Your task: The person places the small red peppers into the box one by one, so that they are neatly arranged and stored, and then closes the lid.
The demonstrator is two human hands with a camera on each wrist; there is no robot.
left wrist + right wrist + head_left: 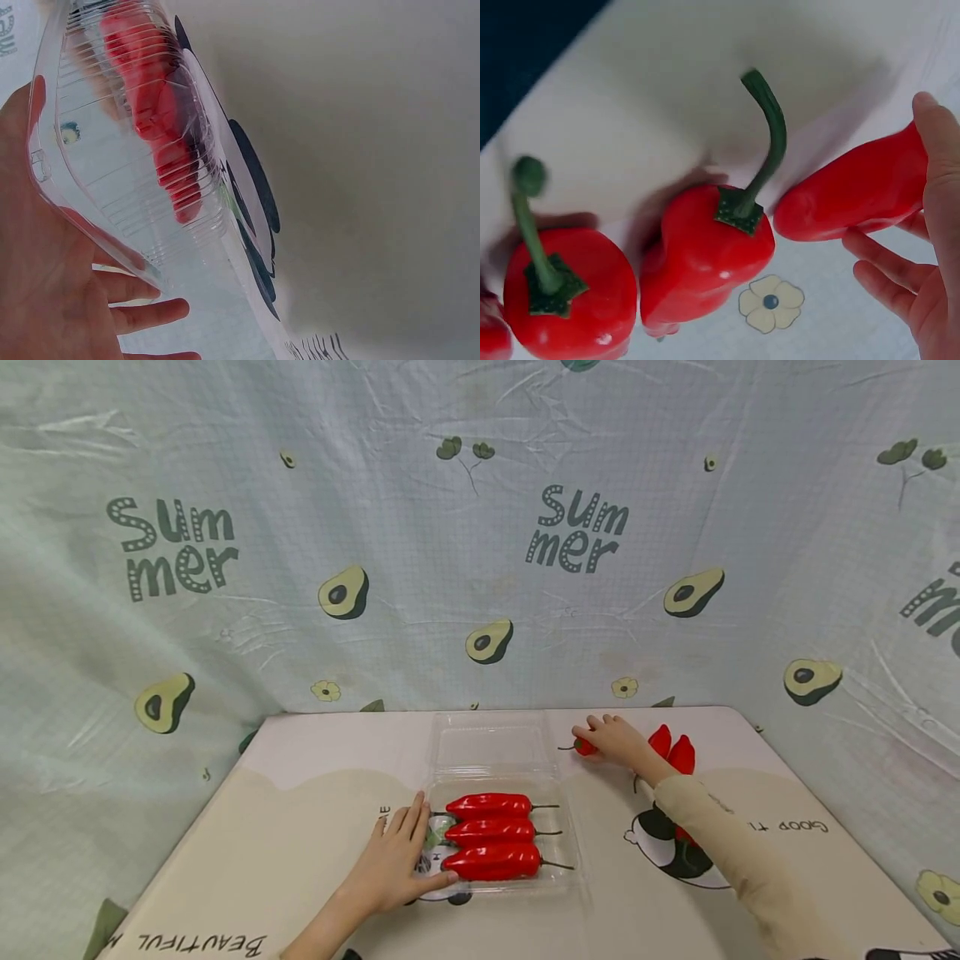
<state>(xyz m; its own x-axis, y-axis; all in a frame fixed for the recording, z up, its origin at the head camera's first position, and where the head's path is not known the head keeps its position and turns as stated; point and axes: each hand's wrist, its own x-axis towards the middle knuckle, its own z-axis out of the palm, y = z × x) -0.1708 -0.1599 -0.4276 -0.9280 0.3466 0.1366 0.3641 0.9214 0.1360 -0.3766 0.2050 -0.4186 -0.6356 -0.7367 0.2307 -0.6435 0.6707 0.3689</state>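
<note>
My left hand (pixel 393 860) rests against the left side of a clear plastic box (pixel 567 847), fingers spread and extended along its rim. Three red chili peppers (pixel 491 833) lie side by side in the box, stems to the right; through its ribbed wall red peppers (pixel 150 112) show in the left wrist view. Beyond the box to the right, my right hand (pixel 617 743) grips another red chili pepper (pixel 585 747) between thumb and fingers. Its stem points left in the head view. The right wrist view shows this held pepper (pixel 855 187) beside loose ones.
The clear lid (pixel 491 745) lies folded back behind the box. Loose red peppers (pixel 682 755) lie right of my right hand, one partly hidden by the sleeve (pixel 731 847). A printed cloth (pixel 420 527) hangs behind the table (pixel 300 827).
</note>
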